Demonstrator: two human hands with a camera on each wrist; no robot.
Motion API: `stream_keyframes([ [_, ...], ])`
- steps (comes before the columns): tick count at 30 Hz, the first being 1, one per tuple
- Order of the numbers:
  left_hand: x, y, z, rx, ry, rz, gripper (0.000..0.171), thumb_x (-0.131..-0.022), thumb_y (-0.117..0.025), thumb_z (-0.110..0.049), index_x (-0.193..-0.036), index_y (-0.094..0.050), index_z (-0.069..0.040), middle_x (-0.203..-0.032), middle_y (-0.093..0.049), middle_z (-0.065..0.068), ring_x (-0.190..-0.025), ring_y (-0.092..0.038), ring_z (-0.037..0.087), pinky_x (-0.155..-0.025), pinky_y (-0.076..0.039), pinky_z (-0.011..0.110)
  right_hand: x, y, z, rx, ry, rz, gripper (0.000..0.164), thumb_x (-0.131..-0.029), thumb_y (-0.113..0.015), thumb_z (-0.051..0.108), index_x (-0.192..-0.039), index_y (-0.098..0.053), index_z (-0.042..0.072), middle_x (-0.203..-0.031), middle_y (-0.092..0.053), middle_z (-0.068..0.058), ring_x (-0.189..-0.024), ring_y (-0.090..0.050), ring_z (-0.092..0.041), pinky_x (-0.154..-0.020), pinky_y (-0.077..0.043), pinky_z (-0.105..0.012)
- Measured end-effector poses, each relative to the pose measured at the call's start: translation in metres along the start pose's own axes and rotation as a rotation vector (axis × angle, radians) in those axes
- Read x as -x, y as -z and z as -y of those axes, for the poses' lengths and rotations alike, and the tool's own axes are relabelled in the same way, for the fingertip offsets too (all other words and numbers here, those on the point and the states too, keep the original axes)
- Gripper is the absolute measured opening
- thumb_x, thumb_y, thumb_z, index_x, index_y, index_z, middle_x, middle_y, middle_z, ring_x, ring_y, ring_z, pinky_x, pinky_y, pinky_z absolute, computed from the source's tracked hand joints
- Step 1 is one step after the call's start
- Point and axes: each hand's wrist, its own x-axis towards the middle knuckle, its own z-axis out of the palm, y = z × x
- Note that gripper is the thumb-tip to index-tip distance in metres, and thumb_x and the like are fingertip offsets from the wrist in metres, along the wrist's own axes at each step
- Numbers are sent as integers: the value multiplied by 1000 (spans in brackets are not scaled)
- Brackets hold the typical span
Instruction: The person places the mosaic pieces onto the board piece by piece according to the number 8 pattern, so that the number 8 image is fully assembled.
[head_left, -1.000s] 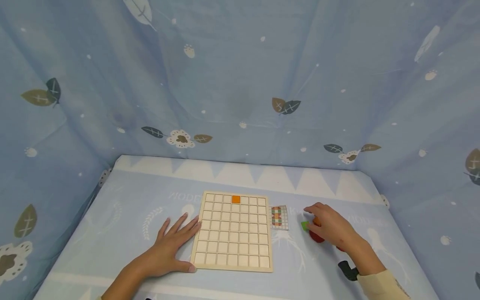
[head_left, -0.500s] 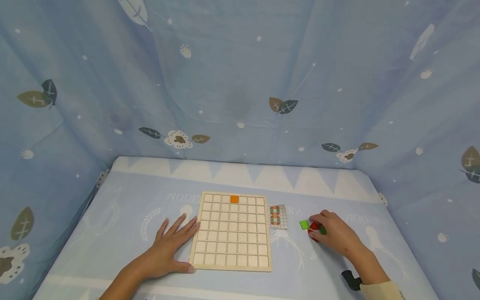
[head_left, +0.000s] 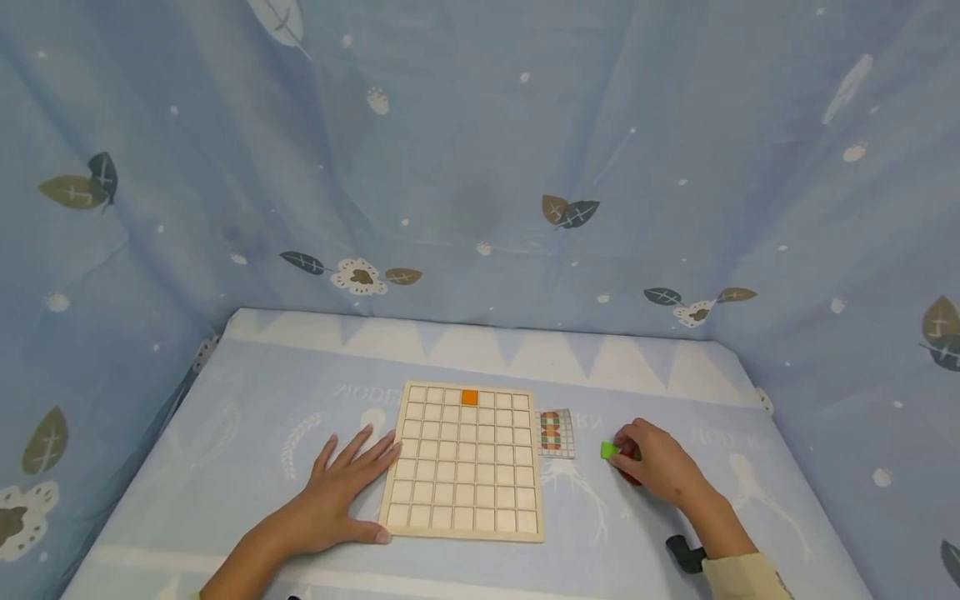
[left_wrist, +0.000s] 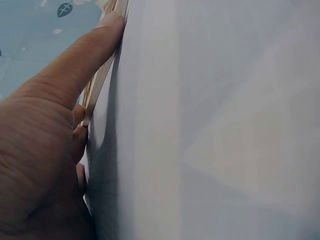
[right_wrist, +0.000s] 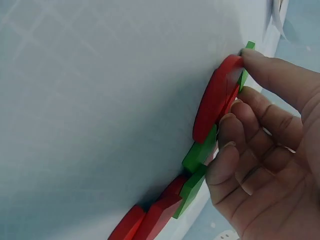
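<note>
In the head view my left hand (head_left: 333,504) lies with spread fingers at the left side of a wooden grid board (head_left: 465,462). Its thumb touches the board's near left corner; the left wrist view shows this thumb (left_wrist: 75,65) along the board edge. One orange square tile (head_left: 469,397) sits in the far row. To the board's right, my right hand (head_left: 660,467) pinches a green square tile (head_left: 608,450) between thumb and index finger. Close under that hand lie red pieces (right_wrist: 215,105) with curved edges and further green pieces (right_wrist: 200,152), partly hidden by the fingers.
A small printed pattern card (head_left: 555,434) lies against the board's right edge. A black object (head_left: 684,553) is by the right wrist. Loose red pieces (right_wrist: 157,217) spread beyond the right fingers. A blue patterned curtain (head_left: 480,167) surrounds the table.
My right hand has come down onto the loose pieces, and its thumb and index finger have shifted from red pieces to the green tile. The left hand and board have stayed put.
</note>
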Motion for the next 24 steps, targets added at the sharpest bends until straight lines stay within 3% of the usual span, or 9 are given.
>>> stream_keyframes([
  [6,-1,1,1,-12,14,14,114,-74,-80,-72,-166,-34,-23,-173,-23,-2,-159,-6,41,-118,9,71,1,-1,-3,-77,-54,19,21,-91,-83,16,-102,-69,6,-87,-57,2,-77,-53,-14,-67,-49,-32],
  [20,-1,2,-1,-4,23,10,114,-73,-81,-71,-165,-36,-21,-172,-24,-1,-159,-7,41,-118,8,71,14,5,2,-81,35,33,34,-86,-86,7,-115,-69,0,-97,-59,-1,-87,-57,-14,-75,-55,-34],
  [24,-1,1,0,8,28,17,115,-73,-80,-73,-165,-35,-21,-173,-22,-3,-159,-6,40,-119,10,70,15,6,0,-87,-33,16,33,-90,-83,11,-116,-68,-1,-100,-61,-3,-87,-58,-15,-75,-55,-35],
])
